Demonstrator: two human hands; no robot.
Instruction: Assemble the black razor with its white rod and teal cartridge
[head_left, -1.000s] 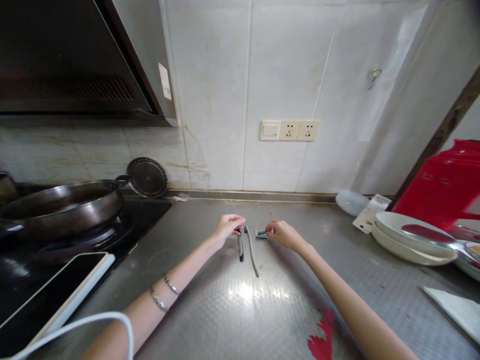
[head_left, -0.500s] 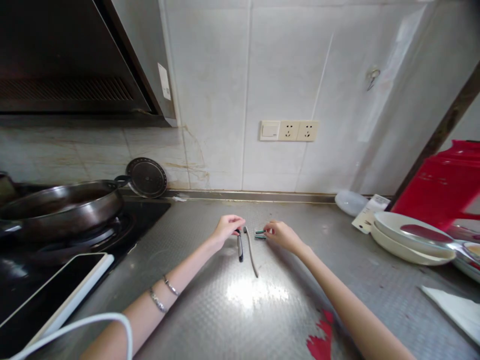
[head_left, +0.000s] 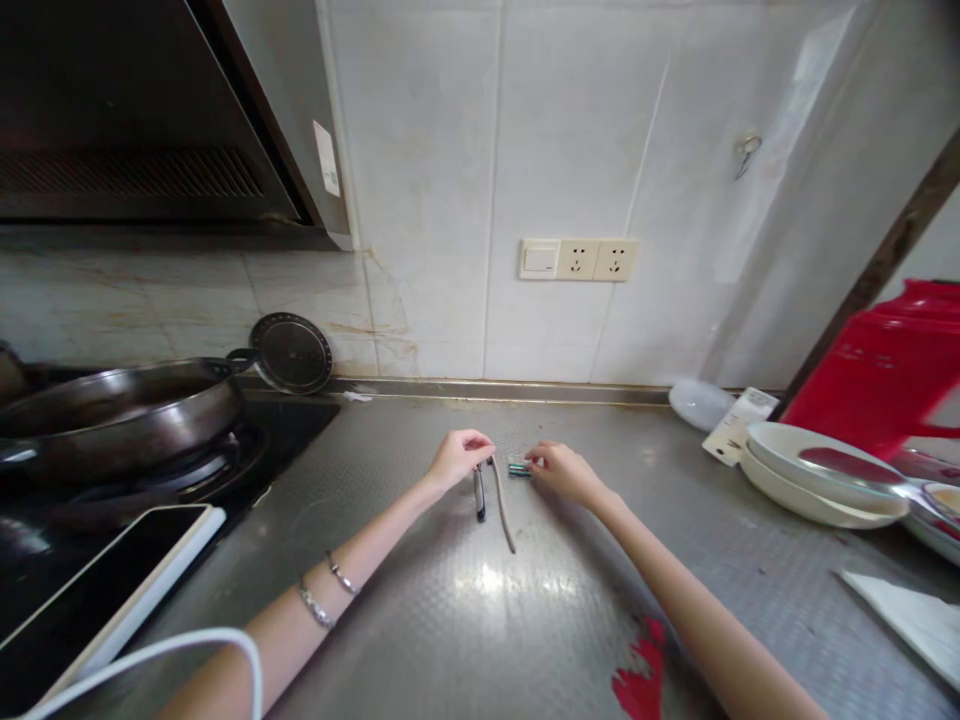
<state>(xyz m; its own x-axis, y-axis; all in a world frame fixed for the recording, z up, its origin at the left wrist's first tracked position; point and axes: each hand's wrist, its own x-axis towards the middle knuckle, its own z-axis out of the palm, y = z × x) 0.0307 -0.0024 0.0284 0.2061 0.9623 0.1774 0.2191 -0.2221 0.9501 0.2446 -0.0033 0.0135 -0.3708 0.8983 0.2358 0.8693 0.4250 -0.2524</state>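
My left hand (head_left: 459,457) is closed in a pinch, its fingertips at the dark top end of a thin grey, slightly curved stick (head_left: 504,507). Below these fingers a short black-and-silver pen-like stick (head_left: 480,495) lies on the steel counter, its upper end partly covered by the hand. My right hand (head_left: 561,470) is closed on the right ends of two small green-and-dark rods (head_left: 518,469), which lie side by side pointing left. The fingers hide the rest of the rods, so their exact kind is unclear.
At left, a metal pan (head_left: 142,405) sits on the stove beside a phone (head_left: 97,600) with a white cable (head_left: 187,637). White bowls (head_left: 817,495), a red container (head_left: 877,370) and a white sheet (head_left: 904,620) are at right. A red patch (head_left: 641,675) marks the front of the counter (head_left: 420,620).
The two green rods were apart and are now against each other in my right hand. My left fingertips have shifted slightly right, to the top of the grey stick.
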